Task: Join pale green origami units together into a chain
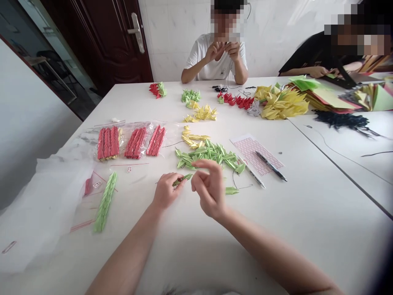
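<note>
Between left thumb and fingertips: a narrow folded piece of green paper (pixel 184 178), pointed at its free end, dark red showing near the held end. Left hand (pixel 167 190) is clamped on it. Right hand (pixel 210 189) is just beside the piece, raised, thumb and fingers spread apart, nothing visible in its grip. Ahead of both hands: a loose heap of folded green paper units (pixel 208 153), with folded yellow units (pixel 193 137) just beyond. Right of the grip: a black pen (pixel 272 166) on a pink-printed sheet (pixel 253 153). Left of the grip: a long linked green paper strip (pixel 105 203) on a plastic bag.
</note>
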{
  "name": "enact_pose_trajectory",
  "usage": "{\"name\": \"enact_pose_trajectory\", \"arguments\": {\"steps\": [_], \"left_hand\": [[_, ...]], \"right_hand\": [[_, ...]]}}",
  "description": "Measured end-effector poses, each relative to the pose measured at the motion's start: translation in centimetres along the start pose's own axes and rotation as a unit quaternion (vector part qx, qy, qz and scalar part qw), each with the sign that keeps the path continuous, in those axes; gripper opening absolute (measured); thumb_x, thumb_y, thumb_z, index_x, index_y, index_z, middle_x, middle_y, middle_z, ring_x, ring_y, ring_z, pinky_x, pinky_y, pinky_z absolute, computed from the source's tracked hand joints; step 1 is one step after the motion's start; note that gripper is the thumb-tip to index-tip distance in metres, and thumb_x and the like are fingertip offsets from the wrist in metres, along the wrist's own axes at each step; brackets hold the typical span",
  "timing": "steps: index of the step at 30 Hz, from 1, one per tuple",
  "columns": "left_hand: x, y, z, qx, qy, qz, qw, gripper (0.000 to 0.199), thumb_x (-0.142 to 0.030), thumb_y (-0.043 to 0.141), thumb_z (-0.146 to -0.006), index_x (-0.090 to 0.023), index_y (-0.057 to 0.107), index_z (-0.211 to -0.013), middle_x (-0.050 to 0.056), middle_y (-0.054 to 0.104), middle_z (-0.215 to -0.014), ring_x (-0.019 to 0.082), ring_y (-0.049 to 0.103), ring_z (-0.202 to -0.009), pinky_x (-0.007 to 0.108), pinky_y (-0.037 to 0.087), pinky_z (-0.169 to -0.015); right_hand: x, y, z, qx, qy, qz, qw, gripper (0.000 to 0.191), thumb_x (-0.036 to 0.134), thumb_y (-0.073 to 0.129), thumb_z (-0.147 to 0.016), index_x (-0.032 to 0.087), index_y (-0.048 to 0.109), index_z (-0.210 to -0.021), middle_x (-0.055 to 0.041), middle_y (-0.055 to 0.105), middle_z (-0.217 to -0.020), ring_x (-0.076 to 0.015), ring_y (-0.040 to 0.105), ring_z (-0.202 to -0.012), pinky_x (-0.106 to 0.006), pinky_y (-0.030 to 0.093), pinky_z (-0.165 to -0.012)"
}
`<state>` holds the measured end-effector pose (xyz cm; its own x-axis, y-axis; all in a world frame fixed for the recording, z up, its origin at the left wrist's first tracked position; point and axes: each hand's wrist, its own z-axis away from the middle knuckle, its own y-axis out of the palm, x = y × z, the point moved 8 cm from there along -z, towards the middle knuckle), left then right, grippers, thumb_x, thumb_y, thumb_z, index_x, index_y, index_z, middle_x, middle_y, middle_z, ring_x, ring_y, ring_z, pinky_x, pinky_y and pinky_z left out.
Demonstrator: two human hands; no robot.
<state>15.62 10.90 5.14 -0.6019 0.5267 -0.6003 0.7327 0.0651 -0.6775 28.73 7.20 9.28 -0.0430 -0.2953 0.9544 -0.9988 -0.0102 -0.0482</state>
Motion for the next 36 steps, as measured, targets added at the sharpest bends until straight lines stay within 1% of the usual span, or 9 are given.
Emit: {"name": "enact_pose_trajectory", "arguments": {"steps": [3, 7, 10, 13, 17, 21, 25, 31, 36], "left_hand": [[-0.3, -0.2, 0.0, -0.009, 0.014, 0.002, 1.0, 0.014, -0.027, 0.053, -0.095, -0.02, 0.063, -0.09, 0.002, 0.07, -0.08, 0.018, 0.063, -0.076, 0.031, 0.044, -0.077], [-1.1, -0.1, -0.1, -0.002, 0.044, -0.019, 0.999, 0.015, -0.021, 0.043, -0.098, -0.021, 0.058, -0.098, 0.005, 0.069, -0.094, 0.02, 0.062, -0.088, 0.035, 0.043, -0.084], [-1.3, 0.3, -0.1, 0.017, 0.046, -0.043, 0.998, 0.016, -0.017, 0.04, -0.097, -0.022, 0.055, -0.1, 0.005, 0.068, -0.095, 0.021, 0.061, -0.092, 0.041, 0.039, -0.099], [-0.9, 0.6, -0.1, 0.037, 0.019, -0.053, 0.998, 0.017, -0.017, 0.037, -0.098, -0.022, 0.053, -0.098, 0.002, 0.066, -0.087, 0.02, 0.06, -0.088, 0.046, 0.032, -0.109], [-0.5, 0.8, -0.2, 0.059, -0.001, -0.075, 0.995, 0.022, -0.017, 0.033, -0.098, -0.022, 0.052, -0.088, 0.001, 0.062, -0.083, 0.019, 0.058, -0.086, 0.048, 0.028, -0.112], [-0.5, 1.1, -0.1, 0.081, -0.001, -0.063, 0.995, 0.02, -0.014, 0.035, -0.096, -0.022, 0.051, -0.086, 0.001, 0.063, -0.087, 0.019, 0.058, -0.09, 0.051, 0.022, -0.116], [-0.6, 1.4, 0.1, 0.103, 0.005, -0.052, 0.993, 0.021, -0.016, 0.034, -0.096, -0.022, 0.051, -0.086, 0.001, 0.063, -0.088, 0.019, 0.058, -0.09, 0.052, 0.018, -0.118], [-0.9, 0.6, 0.1, 0.098, 0.014, -0.012, 0.995, 0.022, -0.017, 0.035, -0.095, -0.023, 0.056, -0.1, -0.001, 0.062, -0.084, 0.018, 0.059, -0.087, 0.052, 0.017, -0.119], [-1.3, 0.2, 0.2, 0.071, 0.047, -0.036, 0.996, 0.032, -0.017, 0.05, -0.084, -0.021, 0.054, -0.115, 0.0, 0.056, -0.085, 0.02, 0.058, -0.085, 0.053, 0.022, -0.116]], "right_hand": [[-3.4, -0.1, 0.0, -0.009, 0.11, -0.025, 0.994, 0.03, 0.037, 0.043, -0.098, 0.027, 0.045, -0.127, -0.0024, 0.06, -0.088, -0.0116, 0.055, -0.055, -0.023, 0.041, -0.044], [-6.8, 0.0, 0.8, 0.024, 0.178, -0.044, 0.983, 0.045, 0.046, 0.047, -0.092, 0.026, 0.042, -0.132, -0.0118, 0.054, -0.127, -0.0143, 0.066, -0.062, -0.026, 0.047, -0.04], [-8.1, -0.6, 0.8, 0.017, 0.173, 0.004, 0.985, 0.038, 0.046, 0.05, -0.089, 0.02, 0.052, -0.116, -0.0053, 0.062, -0.092, -0.0155, 0.062, -0.06, -0.028, 0.049, -0.049], [-8.6, -1.4, 0.3, -0.002, 0.155, 0.065, 0.986, 0.027, 0.044, 0.054, -0.087, 0.018, 0.059, -0.092, 0.0039, 0.045, -0.061, -0.0123, 0.046, -0.052, -0.026, 0.039, -0.053], [-8.5, -2.3, -0.4, -0.003, 0.142, 0.107, 0.984, 0.023, 0.038, 0.062, -0.081, 0.018, 0.067, -0.092, 0.0074, 0.028, -0.056, -0.011, 0.03, -0.052, -0.025, 0.027, -0.053], [-7.9, -1.9, -0.6, 0.059, 0.107, 0.127, 0.984, 0.037, 0.03, 0.062, -0.078, 0.019, 0.069, -0.113, 0.0075, 0.026, -0.06, -0.0106, 0.027, -0.053, -0.025, 0.027, -0.055], [-7.9, -1.3, -0.4, 0.097, 0.103, 0.132, 0.981, 0.026, 0.027, 0.059, -0.078, 0.019, 0.076, -0.097, 0.0068, 0.026, -0.057, -0.0104, 0.025, -0.052, -0.026, 0.024, -0.054], [-8.4, -2.1, -0.5, 0.056, 0.12, 0.129, 0.983, 0.027, 0.041, 0.061, -0.082, 0.017, 0.073, -0.089, 0.0068, 0.027, -0.055, -0.0107, 0.025, -0.051, -0.026, 0.02, -0.052], [-8.4, -2.9, -0.7, 0.029, 0.127, 0.122, 0.984, 0.033, 0.05, 0.059, -0.086, 0.017, 0.064, -0.081, 0.0063, 0.027, -0.056, -0.0109, 0.025, -0.052, -0.026, 0.018, -0.05]]}}
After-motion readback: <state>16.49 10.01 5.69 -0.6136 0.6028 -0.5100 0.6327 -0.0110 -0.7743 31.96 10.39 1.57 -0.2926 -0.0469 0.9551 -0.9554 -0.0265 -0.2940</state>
